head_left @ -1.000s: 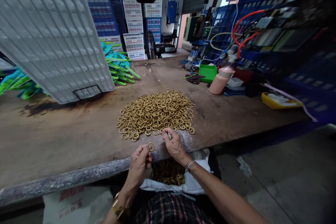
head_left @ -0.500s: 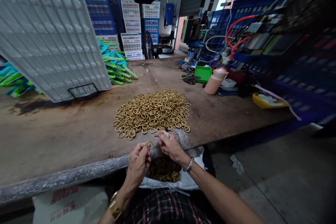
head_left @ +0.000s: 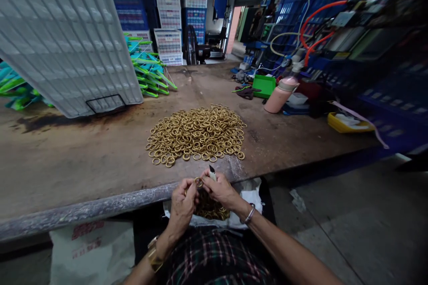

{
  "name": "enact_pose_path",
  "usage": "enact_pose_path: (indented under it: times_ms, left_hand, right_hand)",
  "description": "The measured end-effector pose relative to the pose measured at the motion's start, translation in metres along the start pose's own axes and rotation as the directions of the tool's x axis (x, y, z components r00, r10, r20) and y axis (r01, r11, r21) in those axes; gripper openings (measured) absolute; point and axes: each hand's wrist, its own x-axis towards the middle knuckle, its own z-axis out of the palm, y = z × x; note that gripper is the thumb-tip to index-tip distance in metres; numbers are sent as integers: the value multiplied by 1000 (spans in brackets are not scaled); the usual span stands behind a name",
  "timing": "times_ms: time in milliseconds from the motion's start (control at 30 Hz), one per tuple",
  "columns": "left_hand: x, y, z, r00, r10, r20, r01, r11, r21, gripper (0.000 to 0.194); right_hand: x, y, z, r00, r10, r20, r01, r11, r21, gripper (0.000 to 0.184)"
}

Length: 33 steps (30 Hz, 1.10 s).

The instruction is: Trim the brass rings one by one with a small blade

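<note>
My left hand (head_left: 183, 198) pinches a gold-coloured ring (head_left: 198, 182) between thumb and fingertips, above the table's front edge. My right hand (head_left: 221, 189) is closed around a small white-handled knife (head_left: 212, 173) with a dark tip pointing up and away. Its fingertips meet the ring's right side; whether they grip it too is unclear. Just beyond both hands, a broad pile of gold-coloured rings (head_left: 200, 133) lies on the table. Below them, in my lap, a white sack (head_left: 252, 198) holds more rings (head_left: 214, 210), partly hidden by my hands.
The brown table (head_left: 110, 156) has a plastic-wrapped front edge. A grey ribbed panel (head_left: 76, 44) leans at left before green and blue hangers (head_left: 150, 71). At right stand a pink bottle (head_left: 281, 96), a green tray (head_left: 264, 86) and a yellow tray (head_left: 349, 123). A printed sack (head_left: 92, 249) hangs below.
My hands have come together, and the right fingertips now meet the ring in my left hand. The camera view has tilted down slightly.
</note>
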Motion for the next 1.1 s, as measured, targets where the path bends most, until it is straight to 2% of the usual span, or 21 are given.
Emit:
enact_pose_path:
  times_ms: [133, 267, 333, 433, 633, 733, 933, 1100]
  left_hand:
    - [-4, -2, -4, 998, -44, 43, 48, 995, -84, 30]
    - [-8, 2, -6, 982, -82, 168, 128, 949, -287, 29]
    - [-9, 4, -6, 969, -108, 224, 180, 926, -331, 29]
    - [-8, 3, -7, 958, -130, 256, 210, 925, -317, 28]
    - [-7, -2, -7, 971, -65, 231, 110, 976, -189, 31]
    - [-9, 0, -7, 963, -81, 256, 131, 973, -189, 31]
    - [-10, 0, -8, 958, -120, 261, 154, 982, -112, 32]
    - [-14, 4, -9, 958, -150, 243, 193, 967, -164, 32]
  right_hand:
    - [-1, 3, -3, 997, -80, 22, 82, 990, -112, 23]
    - [-4, -3, -5, 991, -123, 57, 131, 976, -175, 24]
    - [-5, -7, -5, 991, -113, 71, 125, 972, -199, 23]
    - [-7, -9, -5, 992, -102, 74, 116, 967, -228, 22]
    - [-5, -3, -3, 993, -99, 60, 108, 979, -172, 29]
    - [-5, -2, -2, 994, -95, 61, 105, 975, -195, 28]
    - [-11, -7, -2, 985, -168, 28, 166, 909, -382, 20]
    - [-10, -5, 1, 979, -203, -1, 190, 917, -352, 21]
